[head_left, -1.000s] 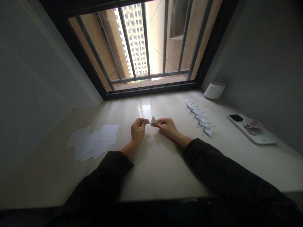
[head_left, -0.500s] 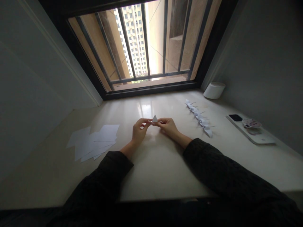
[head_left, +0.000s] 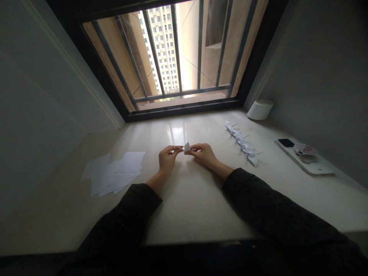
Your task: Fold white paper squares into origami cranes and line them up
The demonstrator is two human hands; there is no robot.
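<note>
A small white paper crane [head_left: 187, 147] is held between my two hands above the middle of the sill, one pale wing pointing up. My left hand [head_left: 167, 158] pinches its left end between thumb and fingertips. On the other side, my right hand [head_left: 203, 154] grips its body and right end the same way; the fingers cover much of the folded paper. To the right, several finished paper cranes [head_left: 243, 143] stand in a slanting row. Loose white paper sheets [head_left: 115, 172] lie overlapping to the left of my left hand.
A white phone [head_left: 307, 159] with a round decorated grip lies at the right. Behind it, near the wall, stands a white cylindrical object [head_left: 260, 109]. The barred window [head_left: 184, 105] rises at the back of the pale sill [head_left: 195, 214], whose front edge is close to me.
My left hand has shifted slightly left, toward the crane's end. The crane has turned a little, with its raised wing now showing wider. The right hand has barely moved.
</note>
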